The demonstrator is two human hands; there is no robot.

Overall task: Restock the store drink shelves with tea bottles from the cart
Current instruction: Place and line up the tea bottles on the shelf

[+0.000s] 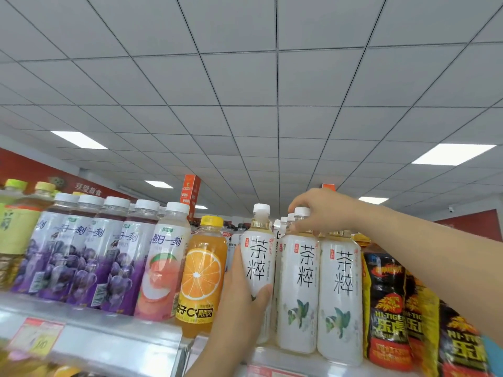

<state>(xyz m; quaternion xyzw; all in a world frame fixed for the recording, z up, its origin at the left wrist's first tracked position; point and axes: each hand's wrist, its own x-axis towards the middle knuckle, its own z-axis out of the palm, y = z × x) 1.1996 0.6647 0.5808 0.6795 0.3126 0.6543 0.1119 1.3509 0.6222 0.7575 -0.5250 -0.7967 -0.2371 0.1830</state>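
Note:
Three white tea bottles with black characters stand upright in a row on the top shelf (285,359). My left hand (239,300) grips the body of the leftmost tea bottle (257,263) from below, thumb across its front. My right hand (324,210) reaches in from the right and holds the white cap and neck of the middle tea bottle (299,284). The right tea bottle (341,295) stands touching it, partly under my wrist. More white caps show behind this row.
Left of the tea stand an orange juice bottle (202,276), a peach drink (163,262) and several purple grape drinks (79,257). Black-and-yellow Hi-Tiger bottles (389,308) crowd the right. A price tag (38,336) hangs on the lower left shelf edge.

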